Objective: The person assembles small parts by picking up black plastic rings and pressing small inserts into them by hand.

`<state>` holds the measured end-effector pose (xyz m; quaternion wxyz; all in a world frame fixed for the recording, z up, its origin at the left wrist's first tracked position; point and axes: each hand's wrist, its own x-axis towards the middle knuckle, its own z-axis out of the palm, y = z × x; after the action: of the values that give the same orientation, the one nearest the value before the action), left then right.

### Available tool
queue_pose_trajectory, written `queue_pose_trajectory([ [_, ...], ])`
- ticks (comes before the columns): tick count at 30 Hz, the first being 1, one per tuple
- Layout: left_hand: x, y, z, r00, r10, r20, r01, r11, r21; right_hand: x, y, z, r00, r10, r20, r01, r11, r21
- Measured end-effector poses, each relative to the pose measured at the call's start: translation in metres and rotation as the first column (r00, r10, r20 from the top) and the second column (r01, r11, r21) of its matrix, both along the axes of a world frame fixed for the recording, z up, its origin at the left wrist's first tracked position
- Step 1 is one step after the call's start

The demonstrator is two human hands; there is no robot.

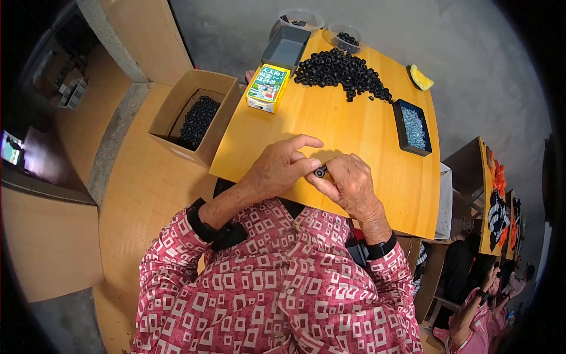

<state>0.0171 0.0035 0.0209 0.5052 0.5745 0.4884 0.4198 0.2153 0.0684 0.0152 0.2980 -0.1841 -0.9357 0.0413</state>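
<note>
Small black round part (320,171), one piece, its ringed end facing up – located between the two hands, above the near side of the yellow table (377,177).

Right hand (349,180): thumb and curled fingers closed in a pinch on the part. Left hand (287,163): partly open, forefinger stretched out above, thumb tip right by the part; whether it also grips cannot be told.

On the table, far side: loose heap of black rings (339,71), spreading toward the right. Left of the heap: yellow-and-green carton (269,88), upright; behind it, grey rectangular tray (287,46). Behind the heap: clear bowl (345,28), containing black pieces. Right side: black tray (417,151), filled with small pale-blue pieces; beyond it, near the table's edge, yellow curved object (421,78).

Left of the table: open cardboard box (219,131), holding many black pieces. Lower right, well apart – a second person (466,321) in pink, partly visible.
</note>
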Motion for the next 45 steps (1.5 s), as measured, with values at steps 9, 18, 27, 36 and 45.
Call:
queue_pose_trajectory([
  [9,0.012,0.008,-0.011,0.988,0.109,0.111,-0.114,0.992,0.046,-0.006,0.0,0.007,0.996,-0.024,-0.088,0.03,0.997,0.071],
  [18,0.037,0.027,0.015,0.918,0.058,0.392,-0.084,0.995,0.049,-0.013,0.005,0.029,0.972,0.006,-0.235,0.024,0.992,0.125],
  [27,0.036,0.009,0.041,0.919,0.081,0.386,-0.174,0.961,0.215,0.006,0.012,0.061,0.935,-0.01,-0.354,0.086,0.976,0.2],
  [36,0.04,0.004,0.058,0.856,-0.038,0.515,-0.059,0.984,0.17,0.027,0.0,0.088,0.984,-0.051,-0.173,0.093,0.965,0.245],
  [45,0.045,0.003,0.053,0.899,0.038,0.436,-0.082,0.993,0.083,0.035,-0.012,0.101,0.989,-0.128,0.07,0.117,0.982,0.146],
])
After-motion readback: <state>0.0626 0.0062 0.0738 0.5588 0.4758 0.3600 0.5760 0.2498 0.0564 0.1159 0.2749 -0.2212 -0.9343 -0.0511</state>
